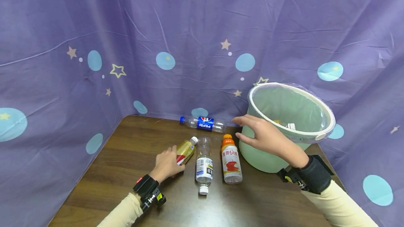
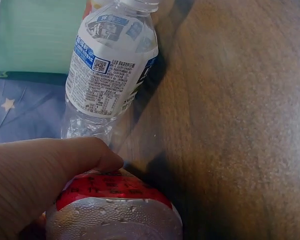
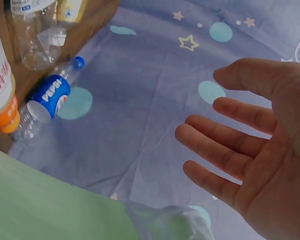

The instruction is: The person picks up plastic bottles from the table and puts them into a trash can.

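Bare table (image 1: pixel 104 171) lies lower left in the frame. The left hand (image 1: pixel 165 165) grips the yellow bottle (image 1: pixel 186 149) at centre; the right hand (image 1: pixel 268 137), fingers spread and holding nothing, hovers beside the green bucket (image 1: pixel 290 115)

Yellow-labelled bottle (image 1: pixel 185 150) on its side, white cap away, on table

Dark brown wooden table (image 1: pixel 126 171), grain running left to right. Lying flat on it: yellow-labelled bottle (image 1: pixel 185 150) with white cap; clear bottle (image 1: pixel 204 165), white label, cap toward the near edge; orange-capped bottle (image 1: pixel 231 160) just beside it; Pepsi bottle (image 1: pixel 203 123) along the far edge (blue cap pointing left). Standing at right: pale green bucket (image 1: pixel 268 157), plastic liner over the rim.
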A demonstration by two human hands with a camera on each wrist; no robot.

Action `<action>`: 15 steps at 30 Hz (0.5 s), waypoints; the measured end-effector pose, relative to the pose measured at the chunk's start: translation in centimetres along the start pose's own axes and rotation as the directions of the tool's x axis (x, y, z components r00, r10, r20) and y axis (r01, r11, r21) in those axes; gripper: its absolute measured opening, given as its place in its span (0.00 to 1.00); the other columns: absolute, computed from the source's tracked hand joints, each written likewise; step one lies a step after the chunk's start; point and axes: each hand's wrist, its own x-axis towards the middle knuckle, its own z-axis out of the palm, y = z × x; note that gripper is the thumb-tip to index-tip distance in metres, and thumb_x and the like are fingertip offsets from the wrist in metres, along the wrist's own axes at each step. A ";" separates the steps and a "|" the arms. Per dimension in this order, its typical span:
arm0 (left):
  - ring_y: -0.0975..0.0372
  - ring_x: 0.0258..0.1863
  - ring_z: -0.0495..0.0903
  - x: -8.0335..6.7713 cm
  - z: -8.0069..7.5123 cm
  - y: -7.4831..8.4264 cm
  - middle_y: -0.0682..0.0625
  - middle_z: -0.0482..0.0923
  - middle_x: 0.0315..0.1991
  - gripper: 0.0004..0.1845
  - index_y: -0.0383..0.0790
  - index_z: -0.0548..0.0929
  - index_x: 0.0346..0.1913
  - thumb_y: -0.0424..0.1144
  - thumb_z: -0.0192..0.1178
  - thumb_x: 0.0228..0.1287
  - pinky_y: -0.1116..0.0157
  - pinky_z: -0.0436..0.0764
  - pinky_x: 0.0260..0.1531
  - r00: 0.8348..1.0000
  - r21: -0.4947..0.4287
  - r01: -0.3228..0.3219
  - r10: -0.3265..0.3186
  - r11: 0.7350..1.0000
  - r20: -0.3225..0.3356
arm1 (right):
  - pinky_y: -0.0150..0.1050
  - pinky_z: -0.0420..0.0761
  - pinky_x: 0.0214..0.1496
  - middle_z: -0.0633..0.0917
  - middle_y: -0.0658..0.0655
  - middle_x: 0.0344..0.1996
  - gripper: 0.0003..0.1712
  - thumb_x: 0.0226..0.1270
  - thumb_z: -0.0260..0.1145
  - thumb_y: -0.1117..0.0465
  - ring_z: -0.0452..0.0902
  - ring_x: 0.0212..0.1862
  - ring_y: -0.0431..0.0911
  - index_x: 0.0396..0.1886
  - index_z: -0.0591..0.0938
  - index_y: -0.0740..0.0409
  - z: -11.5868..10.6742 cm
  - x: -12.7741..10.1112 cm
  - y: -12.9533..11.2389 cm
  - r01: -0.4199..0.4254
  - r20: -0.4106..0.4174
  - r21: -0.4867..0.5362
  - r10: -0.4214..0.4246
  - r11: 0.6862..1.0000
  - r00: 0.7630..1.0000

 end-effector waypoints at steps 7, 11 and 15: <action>0.53 0.30 0.82 -0.1 0.0 0.1 0.44 0.80 0.34 0.46 0.33 0.75 0.58 0.56 0.80 0.38 0.56 0.76 0.25 0.999 -0.019 0.039 -0.039 0.999 0.016 | 0.49 0.85 0.50 0.87 0.55 0.50 0.22 0.67 0.71 0.61 0.85 0.51 0.49 0.60 0.82 0.56 1.3 -0.3 0.0 0.003 0.024 0.008 -0.003 1.000 1.000; 0.52 0.30 0.82 0.0 -0.1 0.4 0.44 0.79 0.34 0.47 0.33 0.74 0.56 0.57 0.82 0.34 0.56 0.76 0.25 0.996 -0.030 0.080 -0.078 0.996 0.045 | 0.49 0.85 0.51 0.87 0.55 0.52 0.22 0.67 0.71 0.60 0.85 0.51 0.49 0.60 0.82 0.57 1.6 -0.4 0.1 -0.012 0.049 0.014 0.011 1.000 0.999; 0.52 0.30 0.81 0.3 -0.1 0.4 0.44 0.79 0.33 0.46 0.33 0.74 0.53 0.54 0.83 0.32 0.56 0.75 0.26 0.992 -0.037 0.105 -0.102 0.994 0.072 | 0.49 0.85 0.51 0.87 0.55 0.52 0.22 0.67 0.71 0.60 0.85 0.52 0.49 0.60 0.82 0.55 1.9 -0.6 0.0 -0.028 0.062 0.019 0.027 0.999 0.998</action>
